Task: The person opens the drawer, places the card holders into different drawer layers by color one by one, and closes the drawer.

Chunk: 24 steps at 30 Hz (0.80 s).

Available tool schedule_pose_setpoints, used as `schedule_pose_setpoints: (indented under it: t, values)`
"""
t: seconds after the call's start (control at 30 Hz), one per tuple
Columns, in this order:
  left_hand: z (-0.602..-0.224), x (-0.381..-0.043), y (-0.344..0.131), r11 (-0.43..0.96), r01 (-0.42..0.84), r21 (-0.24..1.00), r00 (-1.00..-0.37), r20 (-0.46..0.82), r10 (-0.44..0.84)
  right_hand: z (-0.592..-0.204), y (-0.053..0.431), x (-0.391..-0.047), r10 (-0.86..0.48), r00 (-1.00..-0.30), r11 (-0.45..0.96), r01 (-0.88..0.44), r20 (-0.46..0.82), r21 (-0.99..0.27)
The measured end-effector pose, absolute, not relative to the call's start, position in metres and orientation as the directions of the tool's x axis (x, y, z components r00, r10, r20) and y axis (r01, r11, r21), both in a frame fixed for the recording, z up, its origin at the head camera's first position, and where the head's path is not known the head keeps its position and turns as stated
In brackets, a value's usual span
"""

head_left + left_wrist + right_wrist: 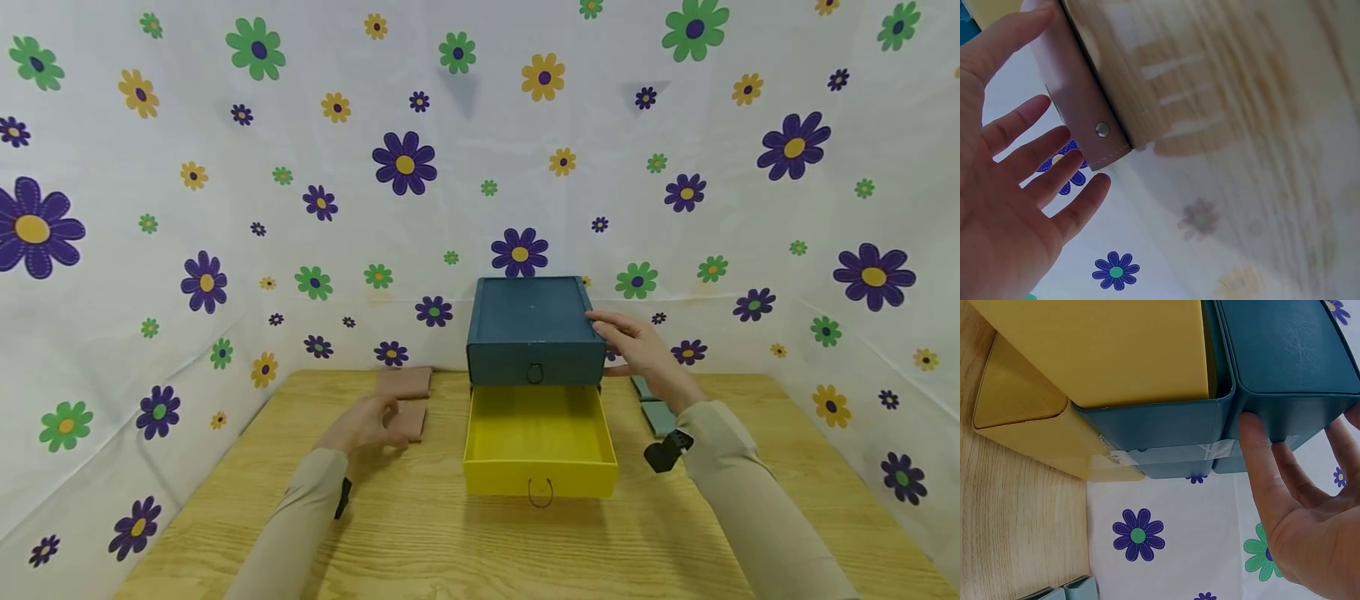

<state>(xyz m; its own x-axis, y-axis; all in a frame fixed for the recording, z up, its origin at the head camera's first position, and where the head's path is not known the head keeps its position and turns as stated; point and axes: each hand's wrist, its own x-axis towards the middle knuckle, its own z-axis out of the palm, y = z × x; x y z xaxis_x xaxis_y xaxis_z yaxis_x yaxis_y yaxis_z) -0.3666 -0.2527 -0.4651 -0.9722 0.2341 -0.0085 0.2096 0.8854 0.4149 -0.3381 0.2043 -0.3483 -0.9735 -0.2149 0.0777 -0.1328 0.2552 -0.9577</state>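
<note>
A small chest has a dark blue top section [532, 310], its front closed, over a yellow drawer [540, 479] pulled well out with a bare interior. My right hand [643, 357] touches the blue section's right side, and in the right wrist view its extended fingers [1259, 456] rest against that wall. On the left, my left hand [362, 427] reaches over the nearer of two flat pink pieces [410, 419]. In the left wrist view this pink leather-like piece [1079, 94] shows a metal snap and stitching; my thumb overlaps its edge while the other fingers stay spread.
The other pink piece [403, 382] lies farther back. Right of the chest, two grey-green flat pieces [660, 419] lie on the wooden table [555, 554]. A flower-patterned white cloth [450, 225] rises behind and along both sides. Clear tape [1172, 455] runs along the chest.
</note>
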Motion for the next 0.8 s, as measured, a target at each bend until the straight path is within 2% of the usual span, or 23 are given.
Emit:
schedule_pose_setpoints:
  t: [0.43,0.8]
  values:
    - [-0.4653,-0.3672,-0.2569,0.893,0.280,0.351,-0.957,0.028,0.289,-0.3487,0.2058,-0.3388,-0.211,-0.974,0.253,-0.135,0.081,-0.958]
    - [-0.4677,-0.3635,-0.2590,0.894,0.240,0.379,-0.965,-0.011,0.263,-0.3500,0.2051,-0.3402,-0.219,-0.972,0.261,-0.140,0.082,-0.955]
